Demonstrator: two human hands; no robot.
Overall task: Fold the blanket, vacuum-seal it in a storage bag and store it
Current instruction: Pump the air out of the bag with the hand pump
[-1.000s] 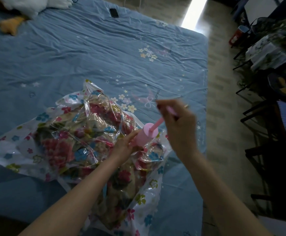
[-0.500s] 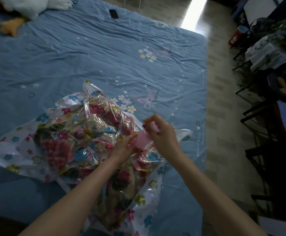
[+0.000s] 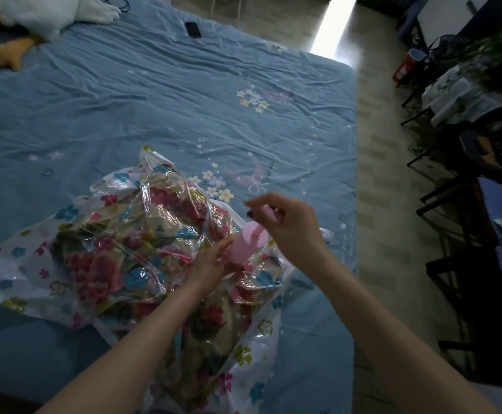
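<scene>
Right hand has lifted the plunger back out of the pink pump since half a second ago; left hand grips the barrel. Another suction stroke; storage bag with blanket on bed, still puffy

I am in a bedroom at home. The bed fills most of my view, spread with a wrinkled blue sheet printed with small flowers and stars. At the bed's far corner lies a white plush toy with an orange foot, and a dark phone rests near it. Beside the bed runs a tiled floor, and beyond that stand dark chairs and a cloth-covered worktop.
</scene>
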